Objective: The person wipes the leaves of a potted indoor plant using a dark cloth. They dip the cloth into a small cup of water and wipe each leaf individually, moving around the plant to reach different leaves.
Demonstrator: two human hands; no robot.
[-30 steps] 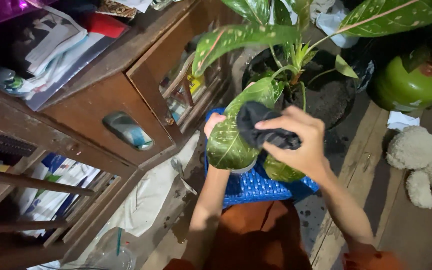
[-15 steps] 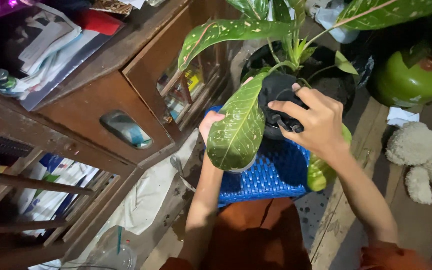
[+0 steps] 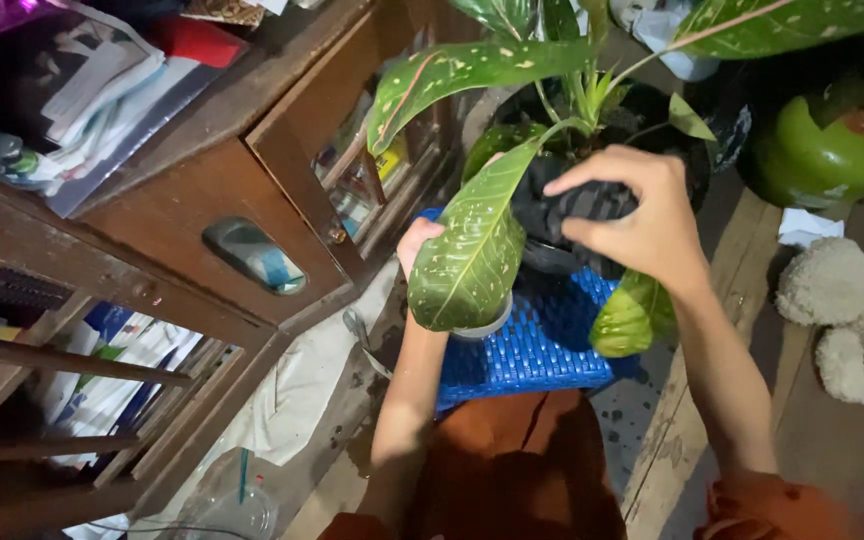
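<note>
The right hand (image 3: pixel 642 215) has its grip clenched around a dark grey crumpled cloth (image 3: pixel 572 205) and presses it on the base of a long green leaf with pale yellow spots (image 3: pixel 472 250). The left hand (image 3: pixel 417 245) supports this leaf from behind; how its grip stands cannot be told, because the leaf hides the fingers. The leaf hangs above the blue woven plastic stool (image 3: pixel 532 345), and its surface looks glossy.
</note>
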